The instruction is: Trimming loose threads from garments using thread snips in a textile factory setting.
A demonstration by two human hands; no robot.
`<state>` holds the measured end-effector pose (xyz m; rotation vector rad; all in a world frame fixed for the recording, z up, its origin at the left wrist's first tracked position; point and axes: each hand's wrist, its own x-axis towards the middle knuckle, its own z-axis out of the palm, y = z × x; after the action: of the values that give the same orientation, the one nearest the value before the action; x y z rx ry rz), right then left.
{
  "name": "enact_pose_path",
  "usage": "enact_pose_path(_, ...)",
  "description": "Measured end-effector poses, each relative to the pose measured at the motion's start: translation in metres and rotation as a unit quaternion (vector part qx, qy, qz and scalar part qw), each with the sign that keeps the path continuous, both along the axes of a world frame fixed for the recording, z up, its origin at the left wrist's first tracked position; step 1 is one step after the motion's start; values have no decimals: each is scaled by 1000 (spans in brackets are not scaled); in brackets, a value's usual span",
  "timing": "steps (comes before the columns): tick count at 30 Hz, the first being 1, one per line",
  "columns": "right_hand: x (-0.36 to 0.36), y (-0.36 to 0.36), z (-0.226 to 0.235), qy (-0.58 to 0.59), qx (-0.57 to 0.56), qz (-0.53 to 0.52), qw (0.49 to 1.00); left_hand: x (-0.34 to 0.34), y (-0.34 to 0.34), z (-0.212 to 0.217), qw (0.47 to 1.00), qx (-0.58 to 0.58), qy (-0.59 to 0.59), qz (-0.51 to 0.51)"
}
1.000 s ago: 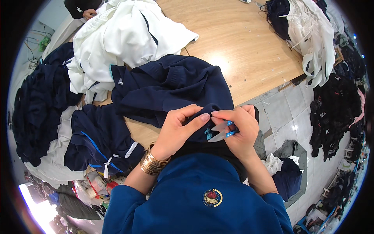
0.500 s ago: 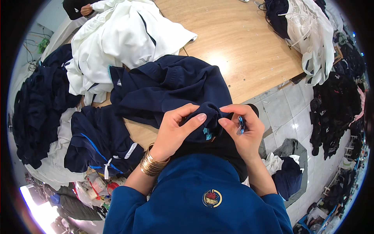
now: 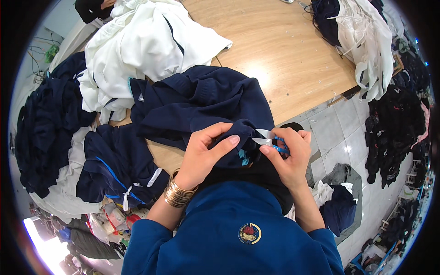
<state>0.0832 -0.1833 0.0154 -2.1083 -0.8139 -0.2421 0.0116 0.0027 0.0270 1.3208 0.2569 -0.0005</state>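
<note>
Head view. Item: crumpled navy-blue fabric garment (image 3: 215, 98), on the pale wood-grain counter (image 3: 284, 59), near end lifted off it. Left hand (image 3: 206, 149), at the garment's near end: fingers pinching its folded cloth. Right hand (image 3: 293, 151), just right of that end: fingers wrapped around small blue-handled metal snips (image 3: 266, 143). Change: blades, out of sight within the right hand half a second ago, now stand parted at the garment's fold; steel, rather than fingertips, faces the cloth. Indistinct: any thread between blades. Hidden: left fingers beneath the garment. Cut off: co-worker's hand (image 3: 107, 3), beyond the garment, upper left.
</note>
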Motion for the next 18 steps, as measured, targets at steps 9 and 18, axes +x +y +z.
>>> enact_pose_path(9,-2,1,0,-73,-19,-36,996,0,1,1,994,-106,33,-12)
enact_pose_path(18,-2,5,1,-95,-16,-44,994,-2,-1,0,995,-89,35,-22)
